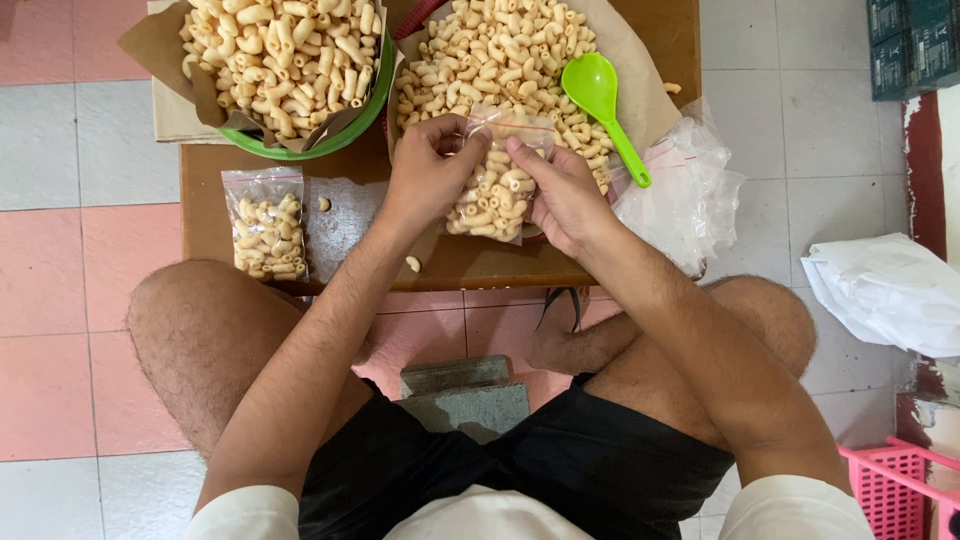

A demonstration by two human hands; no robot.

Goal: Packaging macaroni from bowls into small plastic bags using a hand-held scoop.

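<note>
Near the upper middle of the frame, both hands meet on a small clear zip bag (pixel 495 190) filled with pale elbow-shaped snack pieces. The left hand (pixel 428 170) pinches the bag's top edge from the left, its fingers curled shut on the plastic, and the right hand (pixel 565 195) grips the same top edge from the right, thumb and fingers pressed along the seal strip. The bag hangs above the near edge of a low brown wooden table (pixel 345 215). Behind it, at the top centre, lies a heap of the same pieces on brown paper (pixel 640 80), with a bright green plastic scoop (pixel 603 105) resting on its right side. At the upper left, a green bowl (pixel 330 140) lined with brown paper holds another heap. A second filled bag (pixel 266 222) lies flat on the table's left part, well apart from the hands. A bunch of empty clear bags (pixel 685 190) sits just right of the right hand.
</note>
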